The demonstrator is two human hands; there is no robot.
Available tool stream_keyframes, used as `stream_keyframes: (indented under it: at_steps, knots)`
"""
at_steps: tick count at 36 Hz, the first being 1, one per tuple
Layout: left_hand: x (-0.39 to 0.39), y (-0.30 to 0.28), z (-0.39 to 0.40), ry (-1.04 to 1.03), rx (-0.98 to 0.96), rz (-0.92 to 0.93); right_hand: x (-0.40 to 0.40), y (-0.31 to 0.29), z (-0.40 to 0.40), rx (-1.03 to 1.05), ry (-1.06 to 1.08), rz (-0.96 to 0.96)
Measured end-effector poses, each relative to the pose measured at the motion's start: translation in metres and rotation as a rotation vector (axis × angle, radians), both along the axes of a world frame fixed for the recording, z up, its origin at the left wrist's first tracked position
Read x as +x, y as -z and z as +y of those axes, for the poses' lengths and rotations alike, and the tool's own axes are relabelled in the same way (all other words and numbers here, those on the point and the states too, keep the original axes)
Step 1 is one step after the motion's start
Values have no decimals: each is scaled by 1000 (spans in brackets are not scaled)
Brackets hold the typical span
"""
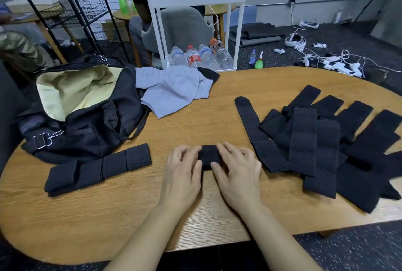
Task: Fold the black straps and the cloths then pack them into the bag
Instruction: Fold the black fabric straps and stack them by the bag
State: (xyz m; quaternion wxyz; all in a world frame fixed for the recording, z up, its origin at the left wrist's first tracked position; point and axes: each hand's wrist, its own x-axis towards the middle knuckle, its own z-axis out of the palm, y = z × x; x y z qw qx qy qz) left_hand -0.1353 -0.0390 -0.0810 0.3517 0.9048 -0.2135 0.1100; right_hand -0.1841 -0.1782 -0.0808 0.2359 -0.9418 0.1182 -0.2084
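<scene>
While both forearms reach forward from the near edge of the wooden bench [195,118], the left hand [181,170] and right hand [238,171] lie palm-down on either side of a small folded strap [209,155], curled fingertips pinching its ends. Left of this strap lies a row of folded straps [97,167], just in front of the open black bag [87,109]. Grey cloths [174,90] sit beyond the strap, beside the bag. To its right sprawls a pile of unfolded straps [326,140].
</scene>
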Motion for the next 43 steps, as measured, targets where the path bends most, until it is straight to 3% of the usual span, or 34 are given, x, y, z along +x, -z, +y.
stream_keyframes:
  at_steps: [5, 11, 18, 24, 33, 43]
  knots:
    - [-4, 0, 4, 84, 328, 82, 1, 8, 2, -209, -58, 122]
    - [-3, -3, 0, 39, 440, 84, 6, 11, 2, -308, -44, 126]
    - [-7, 0, 4, 72, 323, 4, -2, 8, 5, -233, -64, 100]
    - [-20, -1, 34, 77, 261, 48, -10, 6, 34, -104, -105, -10]
    - [-27, -6, 121, -133, 208, -88, 8, -1, 121, -46, -252, -129]
    - [8, -24, 209, -302, 264, -200, 61, -25, 210, -112, -390, -28]
